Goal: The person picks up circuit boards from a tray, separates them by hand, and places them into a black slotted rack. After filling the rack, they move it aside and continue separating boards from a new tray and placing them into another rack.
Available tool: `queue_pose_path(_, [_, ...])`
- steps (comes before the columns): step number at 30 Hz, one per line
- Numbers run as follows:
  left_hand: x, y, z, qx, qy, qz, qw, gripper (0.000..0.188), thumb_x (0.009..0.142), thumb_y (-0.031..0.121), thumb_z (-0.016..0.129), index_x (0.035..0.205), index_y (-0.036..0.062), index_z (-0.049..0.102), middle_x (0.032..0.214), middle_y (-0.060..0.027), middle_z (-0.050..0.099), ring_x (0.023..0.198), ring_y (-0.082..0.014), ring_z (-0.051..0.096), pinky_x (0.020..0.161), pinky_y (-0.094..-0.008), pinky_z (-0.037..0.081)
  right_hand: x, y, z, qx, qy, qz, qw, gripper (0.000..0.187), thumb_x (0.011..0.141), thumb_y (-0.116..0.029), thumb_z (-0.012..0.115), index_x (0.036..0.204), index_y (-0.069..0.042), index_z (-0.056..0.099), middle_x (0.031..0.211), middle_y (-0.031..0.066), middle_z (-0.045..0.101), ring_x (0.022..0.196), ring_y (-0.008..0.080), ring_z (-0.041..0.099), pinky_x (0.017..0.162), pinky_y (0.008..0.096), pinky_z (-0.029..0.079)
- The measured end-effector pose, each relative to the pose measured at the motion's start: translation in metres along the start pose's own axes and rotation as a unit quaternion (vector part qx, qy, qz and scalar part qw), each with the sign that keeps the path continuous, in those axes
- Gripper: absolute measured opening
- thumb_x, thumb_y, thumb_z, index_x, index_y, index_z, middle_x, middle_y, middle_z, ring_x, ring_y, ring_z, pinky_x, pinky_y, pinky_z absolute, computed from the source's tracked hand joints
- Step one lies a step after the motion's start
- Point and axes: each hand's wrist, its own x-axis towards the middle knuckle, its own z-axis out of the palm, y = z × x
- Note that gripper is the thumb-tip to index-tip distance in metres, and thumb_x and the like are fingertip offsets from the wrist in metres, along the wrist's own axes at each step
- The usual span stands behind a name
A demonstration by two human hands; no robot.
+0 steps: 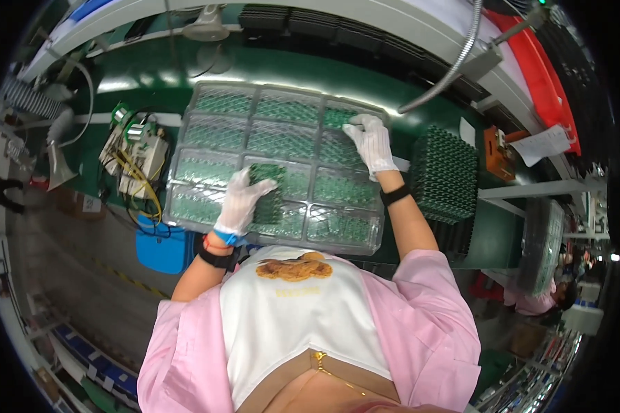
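A clear plastic tray [355,249] with several compartments lies in front of me, its cells filled with green circuit boards [287,105]. My left hand [238,203], in a white glove, is closed on a long green circuit board panel [269,206] above the tray's lower middle cells; its thumb lies across the panel. At the tray's far right cell is my right hand [372,144], also gloved, with its fingers curled down at the boards there. Whatever lies between those fingertips is too small to make out.
On the right stands a tall stack of green boards [446,175], beside an orange fixture [497,153]. Wired equipment [141,162] sits left of the tray, above a blue stool [162,246]. A flexible metal hose [455,69] reaches down over the green bench [269,62].
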Motion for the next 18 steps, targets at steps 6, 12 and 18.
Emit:
queue_pose_path(6, [0.02, 0.022, -0.006, 0.018, 0.035, 0.047, 0.998, 0.015, 0.075, 0.006, 0.065, 0.091, 0.0078, 0.066, 0.08, -0.0129, 0.057, 0.074, -0.0302, 0.056, 0.067, -0.0382, 0.045, -0.038, -0.125, 0.014, 0.037, -0.207, -0.343, 0.915, 0.04, 0.079, -0.035, 0.063, 0.1, -0.001, 0.062, 0.089, 0.0188, 0.063, 0.084, 0.0307, 0.063, 0.074, 0.0399, 0.05])
queue_pose_path(12, [-0.01, 0.009, -0.001, -0.149, 0.069, -0.194, 0.967, 0.02, 0.07, 0.017, 0.073, 0.074, 0.004, 0.058, 0.072, -0.0125, 0.055, 0.067, -0.0313, 0.055, 0.061, -0.0411, 0.044, -0.035, -0.198, 0.009, -0.177, -0.285, -0.358, 0.871, 0.029, 0.08, -0.032, 0.062, 0.086, -0.004, 0.059, 0.081, 0.0127, 0.061, 0.08, 0.0301, 0.061, 0.065, 0.0389, 0.05])
queue_pose_path(18, [-0.007, 0.021, -0.009, -0.147, 0.103, -0.009, 0.984, 0.016, 0.068, 0.016, 0.069, 0.082, 0.0116, 0.062, 0.083, -0.0083, 0.055, 0.08, -0.0265, 0.056, 0.065, -0.0356, 0.044, -0.043, -0.192, 0.006, -0.102, -0.242, -0.489, 0.832, 0.016, 0.084, -0.025, 0.059, 0.084, -0.009, 0.055, 0.074, 0.0098, 0.056, 0.069, 0.0274, 0.057, 0.06, 0.0372, 0.046])
